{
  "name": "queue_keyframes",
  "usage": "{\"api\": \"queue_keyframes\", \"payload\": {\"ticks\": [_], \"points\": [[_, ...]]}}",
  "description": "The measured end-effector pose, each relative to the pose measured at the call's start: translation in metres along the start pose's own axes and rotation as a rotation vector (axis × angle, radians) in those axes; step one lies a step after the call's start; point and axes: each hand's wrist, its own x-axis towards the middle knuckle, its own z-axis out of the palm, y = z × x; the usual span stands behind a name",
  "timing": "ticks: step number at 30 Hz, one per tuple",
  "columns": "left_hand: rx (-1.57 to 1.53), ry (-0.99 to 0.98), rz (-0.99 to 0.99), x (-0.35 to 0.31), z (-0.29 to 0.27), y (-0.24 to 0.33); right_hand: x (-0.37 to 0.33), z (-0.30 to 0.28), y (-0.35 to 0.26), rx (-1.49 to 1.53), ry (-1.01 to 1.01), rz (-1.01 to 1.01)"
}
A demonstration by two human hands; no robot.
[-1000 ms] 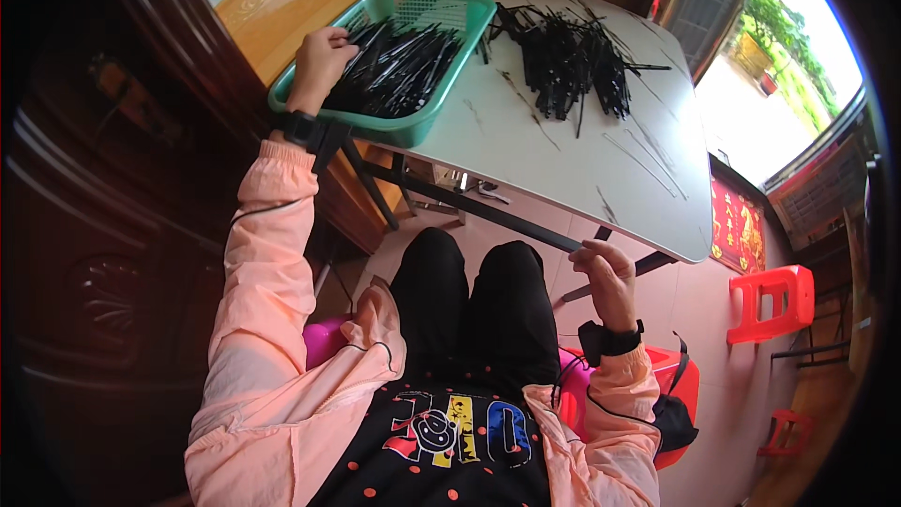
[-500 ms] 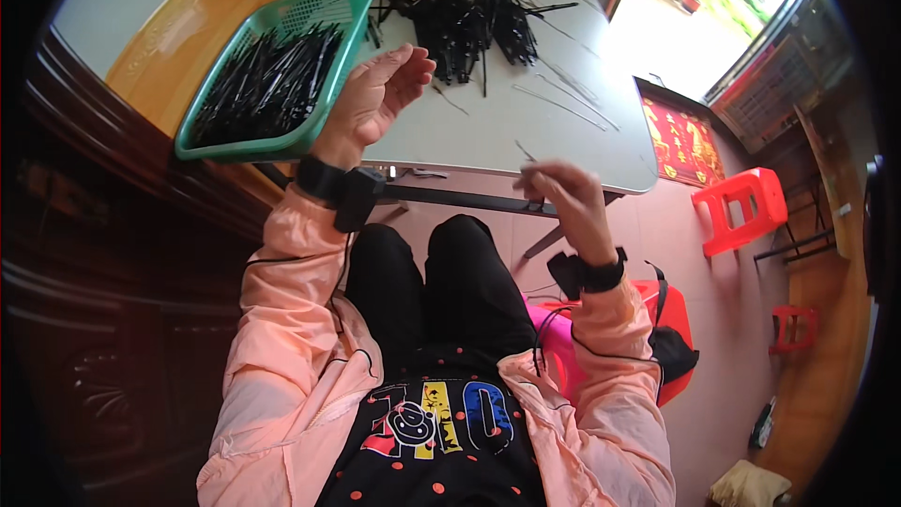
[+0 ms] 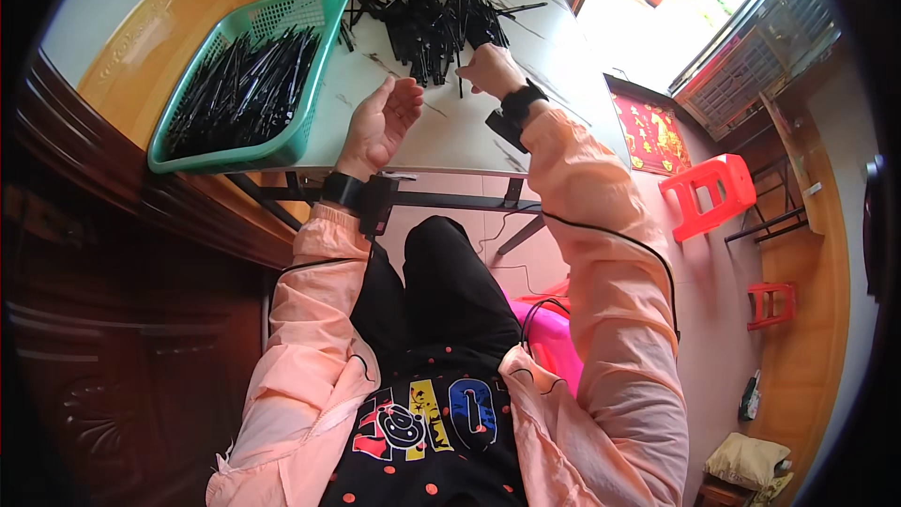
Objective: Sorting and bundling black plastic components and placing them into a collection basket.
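A heap of thin, glossy black sticks [image 3: 422,33] lies on the pale marbled table [image 3: 554,75]; I cannot tell exactly what they are. At the heap's near right edge, my right hand [image 3: 493,70] has its thumb and fingers closed on the end of one black stick [image 3: 461,87] that juts toward me. My left hand [image 3: 385,124] hovers over the table's near edge, palm turned inward, fingers loosely curved and apart, with nothing in it. To its left stands a green plastic basket [image 3: 324,84] holding many similar black sticks [image 3: 244,89].
A wooden panel [image 3: 141,56] borders the table on the left. On the right are a red stool [image 3: 709,197], a smaller red stool [image 3: 771,305], a red mat [image 3: 648,131] and an open doorway. My legs are below the table's near edge.
My right hand has moved forward and left from the table's near right edge to the heap, closing on a stick. My left hand stays open near the basket. The view has shifted slightly.
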Motion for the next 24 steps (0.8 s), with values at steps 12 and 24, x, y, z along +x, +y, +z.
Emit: {"api": "queue_keyframes", "payload": {"ticks": [12,24], "points": [[-0.025,0.014,-0.015,-0.001,-0.003,0.004,-0.013,-0.011,0.023,0.337,-0.13,0.218],[0.035,-0.002,-0.014,0.0,-0.002,0.001,-0.014,-0.017,0.032,-0.145,0.099,-0.07]]}}
